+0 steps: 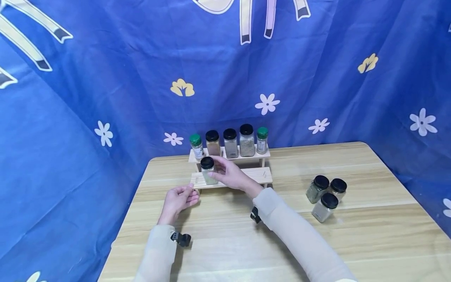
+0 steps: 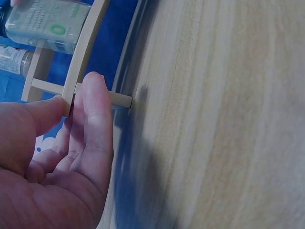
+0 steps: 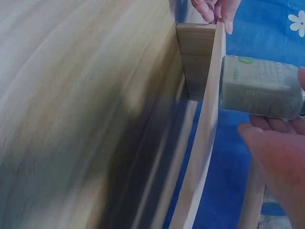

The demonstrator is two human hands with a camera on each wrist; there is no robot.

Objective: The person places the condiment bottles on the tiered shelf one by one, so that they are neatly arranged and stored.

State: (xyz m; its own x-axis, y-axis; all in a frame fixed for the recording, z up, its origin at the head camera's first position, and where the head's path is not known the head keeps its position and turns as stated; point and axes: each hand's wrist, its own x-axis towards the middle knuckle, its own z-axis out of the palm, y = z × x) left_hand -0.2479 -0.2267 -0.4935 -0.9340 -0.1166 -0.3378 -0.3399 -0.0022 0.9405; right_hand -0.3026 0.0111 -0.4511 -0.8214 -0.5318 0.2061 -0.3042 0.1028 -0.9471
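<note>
Jar (image 1: 209, 178) in right hand (image 1: 230, 173), rack (image 1: 255, 175) in left hand (image 1: 177, 199), you're pinching both, five bottles (image 1: 230, 147) shelved, three jars (image 1: 322, 212) apparently remaining.

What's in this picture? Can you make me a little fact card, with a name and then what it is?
Rack: pale wooden rack with two steps
Left hand: pinches the lower step's left end
Right hand: holds a clear square jar with a black lid
Held jar's place: upright, at the lower step's left end
Upper step: two small clear green-lidded jars at the ends, three clear black-lidded jars between
Table: pale wood-grain table, with three clear square black-lidded jars grouped on the right
Backdrop: blue cloth with white and yellow flowers
</note>
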